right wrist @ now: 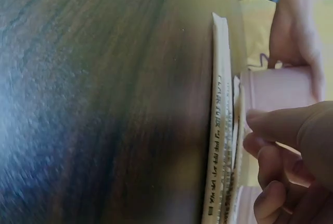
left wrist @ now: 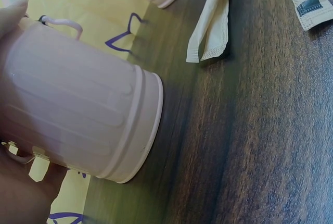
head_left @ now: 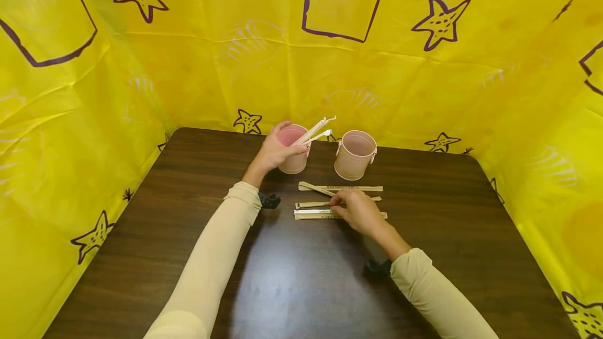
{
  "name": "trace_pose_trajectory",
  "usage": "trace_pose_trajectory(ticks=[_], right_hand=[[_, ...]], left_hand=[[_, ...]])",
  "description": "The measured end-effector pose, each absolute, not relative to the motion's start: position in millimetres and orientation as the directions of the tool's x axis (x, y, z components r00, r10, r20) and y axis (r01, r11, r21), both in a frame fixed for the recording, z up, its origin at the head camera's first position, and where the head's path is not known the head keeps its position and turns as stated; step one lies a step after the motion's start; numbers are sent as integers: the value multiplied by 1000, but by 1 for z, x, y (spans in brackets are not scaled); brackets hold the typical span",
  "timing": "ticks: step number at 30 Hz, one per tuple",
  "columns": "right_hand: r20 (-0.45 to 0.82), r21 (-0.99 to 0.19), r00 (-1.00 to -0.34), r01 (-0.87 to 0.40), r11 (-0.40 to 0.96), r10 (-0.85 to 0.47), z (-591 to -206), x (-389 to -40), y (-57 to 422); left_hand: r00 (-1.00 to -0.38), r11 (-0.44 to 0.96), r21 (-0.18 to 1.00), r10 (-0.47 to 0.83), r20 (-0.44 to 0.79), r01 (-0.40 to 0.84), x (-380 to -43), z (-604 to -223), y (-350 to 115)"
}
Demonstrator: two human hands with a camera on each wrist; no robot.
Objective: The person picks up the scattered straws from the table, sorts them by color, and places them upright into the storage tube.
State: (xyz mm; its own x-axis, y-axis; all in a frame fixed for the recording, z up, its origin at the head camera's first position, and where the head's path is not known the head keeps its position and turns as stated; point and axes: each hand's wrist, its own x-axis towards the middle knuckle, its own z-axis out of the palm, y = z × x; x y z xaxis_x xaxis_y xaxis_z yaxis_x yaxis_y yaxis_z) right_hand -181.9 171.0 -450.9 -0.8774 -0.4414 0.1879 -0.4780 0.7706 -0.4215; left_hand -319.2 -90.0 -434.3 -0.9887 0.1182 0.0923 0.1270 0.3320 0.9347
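Observation:
My left hand [head_left: 278,150] grips a small pink bucket [head_left: 296,164] with side handles, fingers and thumb round its sides. White paper-wrapped straws [head_left: 311,132] lean out over its rim to the right. Below the buckets, several brown paper-wrapped straws [head_left: 339,216] lie roughly side by side, one white straw [head_left: 311,212] among them. Over this row, my right hand [head_left: 360,212] pinches a slanted brown-wrapped straw [head_left: 316,188] between thumb and finger. The right wrist view shows the thumb and fingertip close against the straws [right wrist: 221,104]; the exact contact is partly hidden.
A second pink bucket [head_left: 355,155] stands upright to the right of the held one. The dark wooden table [head_left: 292,276] ends at a yellow cloth wall [head_left: 264,82] behind and on both sides. Dark wrist bands [head_left: 377,268] show at the wrists.

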Motion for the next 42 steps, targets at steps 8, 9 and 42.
trace_pose_trajectory(ticks=[8, 9, 42], right_hand=[[145, -423, -899, -434, 795, -414, -461, -178, 166], [145, -420, -895, -441, 793, -421, -463, -178, 165], [388, -770, -886, -463, 439, -255, -399, -188, 177]], left_hand=[[-989, 335, 934, 117, 89, 124, -319, -435, -91], [-989, 334, 934, 118, 89, 124, -319, -435, -91], [-988, 324, 937, 121, 93, 128, -319, -433, -89]])
